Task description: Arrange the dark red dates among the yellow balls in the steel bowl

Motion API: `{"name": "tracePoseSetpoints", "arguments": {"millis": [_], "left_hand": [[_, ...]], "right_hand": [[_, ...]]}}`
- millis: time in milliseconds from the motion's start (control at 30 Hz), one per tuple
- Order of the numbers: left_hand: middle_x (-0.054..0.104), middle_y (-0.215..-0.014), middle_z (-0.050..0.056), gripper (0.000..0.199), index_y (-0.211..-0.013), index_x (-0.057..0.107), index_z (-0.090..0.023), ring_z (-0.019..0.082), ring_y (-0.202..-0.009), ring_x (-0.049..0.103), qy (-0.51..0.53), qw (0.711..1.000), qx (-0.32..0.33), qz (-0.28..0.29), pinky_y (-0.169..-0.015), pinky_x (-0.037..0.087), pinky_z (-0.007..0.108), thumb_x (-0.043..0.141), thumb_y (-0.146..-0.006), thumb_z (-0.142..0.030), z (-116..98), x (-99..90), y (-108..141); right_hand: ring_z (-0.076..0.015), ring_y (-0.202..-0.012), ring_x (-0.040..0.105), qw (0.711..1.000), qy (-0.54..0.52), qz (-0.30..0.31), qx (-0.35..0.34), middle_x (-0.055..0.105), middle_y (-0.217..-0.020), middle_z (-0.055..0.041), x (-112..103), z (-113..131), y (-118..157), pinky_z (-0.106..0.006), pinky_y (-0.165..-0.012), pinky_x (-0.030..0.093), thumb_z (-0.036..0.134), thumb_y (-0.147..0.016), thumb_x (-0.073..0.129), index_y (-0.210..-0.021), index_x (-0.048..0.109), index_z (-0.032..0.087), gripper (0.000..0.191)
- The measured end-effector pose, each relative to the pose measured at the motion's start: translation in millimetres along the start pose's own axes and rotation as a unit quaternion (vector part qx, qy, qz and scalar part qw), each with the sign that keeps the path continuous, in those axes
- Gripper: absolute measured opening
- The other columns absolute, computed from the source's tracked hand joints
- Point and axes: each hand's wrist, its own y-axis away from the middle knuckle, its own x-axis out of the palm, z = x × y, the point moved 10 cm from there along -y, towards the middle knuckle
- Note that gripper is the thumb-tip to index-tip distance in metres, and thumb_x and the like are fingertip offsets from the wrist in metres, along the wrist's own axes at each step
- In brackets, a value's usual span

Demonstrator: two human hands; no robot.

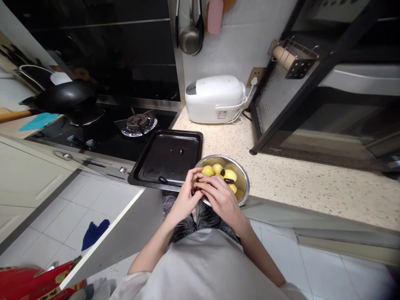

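A round metal bowl [245,183] stands at the counter's front edge. Several yellow, roundish potato-like pieces [230,175] lie in it, with dark purple, glossy oval pieces [229,181] among them. Over the bowl's near left rim, my left hand [188,191] and my right hand [220,196] meet fingertip to fingertip, fingers bent. A small dark reddish thing shows between them, mostly covered by the fingers, so its kind is unclear. Left of the bowl, a black baking tray [170,156] carries one dark oval piece [163,180] near its front and another [181,151] farther back.
A white rice cooker [215,100] stands behind the bowl, plugged into the wall. To the left are a gas burner [137,123] and a black wok [67,98]. An oven [340,121] in a black rack fills the right. Below the tray, a cabinet door [115,237] hangs open.
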Motion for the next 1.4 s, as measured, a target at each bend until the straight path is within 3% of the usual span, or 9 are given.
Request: {"name": "tracePoseSetpoints", "arguments": {"millis": [133, 333, 600, 700, 833, 967, 1200, 1300, 1400], "left_hand": [[0.056, -0.123, 0.007, 0.059, -0.141, 0.041, -0.023, 0.016, -0.099, 0.059, 0.016, 1.000, 0.001, 0.023, -0.085, 0.047, 0.027, 0.054, -0.085, -0.013, 1.3, 4.6, -0.9], [0.055, -0.125, 0.008, 0.057, -0.143, 0.040, -0.024, 0.014, -0.092, 0.061, 0.029, 0.999, -0.001, 0.036, -0.078, 0.048, 0.024, 0.057, -0.090, -0.017, 4.5, 7.2, -1.5], [0.061, -0.128, 0.010, 0.041, -0.138, 0.047, -0.022, 0.007, -0.067, 0.048, 0.015, 0.999, -0.032, 0.002, -0.059, 0.038, 0.019, 0.056, -0.098, -0.025, 10.5, -6.0, -4.7], [0.063, -0.124, 0.009, 0.036, -0.136, 0.051, -0.021, 0.009, -0.066, 0.044, 0.013, 0.999, -0.046, -0.007, -0.055, 0.033, 0.020, 0.052, -0.100, -0.030, 11.8, -8.7, -5.0], [0.061, -0.124, 0.008, 0.044, -0.141, 0.047, -0.025, 0.011, -0.070, 0.042, 0.055, 0.998, -0.032, 0.011, -0.052, 0.031, 0.019, 0.049, -0.096, -0.026, 12.2, -6.6, -4.5], [0.059, -0.126, 0.007, 0.054, -0.143, 0.044, -0.026, 0.014, -0.081, 0.046, 0.057, 0.998, 0.004, 0.012, -0.060, 0.037, 0.020, 0.051, -0.090, -0.022, 11.5, -9.8, -4.4], [0.059, -0.120, 0.007, 0.043, -0.135, 0.047, -0.022, 0.016, -0.098, 0.055, 0.029, 0.998, 0.034, -0.049, -0.091, 0.048, 0.030, 0.057, -0.093, -0.020, 2.6, -19.5, -5.5], [0.059, -0.120, 0.008, 0.039, -0.132, 0.048, -0.023, 0.017, -0.108, 0.058, 0.021, 0.998, 0.032, -0.055, -0.099, 0.048, 0.032, 0.062, -0.096, -0.023, 1.5, -17.3, -5.8], [0.058, -0.118, 0.007, 0.041, -0.133, 0.048, -0.024, 0.016, -0.108, 0.060, 0.012, 0.998, 0.031, -0.059, -0.097, 0.051, 0.030, 0.067, -0.096, -0.027, 2.2, -15.4, -5.7]], "right_hand": [[-0.0245, -0.104, 0.064, 1.000, -0.003, 0.010, 0.028, 0.071, -0.111, -0.0090, -2.7, -8.2, 0.5, -0.041, -0.092, 0.055, 0.014, -0.105, 0.051, -0.112, 0.070, 0.022, 0.022], [-0.0244, -0.111, 0.064, 0.999, -0.031, 0.008, 0.040, 0.071, -0.116, -0.0079, -12.0, -15.6, -0.5, -0.040, -0.097, 0.052, 0.014, -0.104, 0.049, -0.113, 0.065, 0.023, 0.020], [-0.0264, -0.096, 0.065, 0.971, 0.081, -0.145, 0.173, 0.071, -0.098, -0.0062, -57.5, -60.7, 4.8, -0.040, -0.084, 0.050, 0.023, -0.100, 0.058, -0.098, 0.062, 0.024, 0.005], [-0.0270, -0.095, 0.065, 0.968, 0.109, -0.132, 0.183, 0.071, -0.097, -0.0068, -53.4, -68.0, 1.6, -0.040, -0.083, 0.050, 0.024, -0.100, 0.057, -0.096, 0.061, 0.024, 0.006], [-0.0281, -0.097, 0.064, 0.972, 0.132, -0.085, 0.177, 0.071, -0.099, -0.0080, -37.4, -71.2, -5.0, -0.041, -0.086, 0.050, 0.023, -0.100, 0.055, -0.097, 0.061, 0.023, 0.007], [-0.0285, -0.095, 0.062, 0.971, 0.153, -0.058, 0.177, 0.071, -0.097, -0.0083, -29.3, -71.6, -8.0, -0.041, -0.084, 0.049, 0.019, -0.099, 0.054, -0.096, 0.061, 0.022, 0.008], [-0.0283, -0.094, 0.061, 0.973, 0.149, -0.055, 0.165, 0.071, -0.093, -0.0075, -28.5, -70.3, -2.9, -0.042, -0.084, 0.048, 0.022, -0.099, 0.056, -0.091, 0.062, 0.023, 0.010], [-0.0286, -0.097, 0.062, 0.976, 0.129, -0.078, 0.159, 0.071, -0.095, -0.0077, -33.9, -68.2, -0.6, -0.044, -0.086, 0.049, 0.025, -0.100, 0.057, -0.094, 0.063, 0.023, 0.010], [-0.0272, -0.095, 0.064, 0.977, 0.089, -0.116, 0.157, 0.073, -0.095, -0.0070, -45.8, -63.3, 2.8, -0.043, -0.086, 0.051, 0.026, -0.102, 0.057, -0.094, 0.065, 0.023, 0.012]]}}
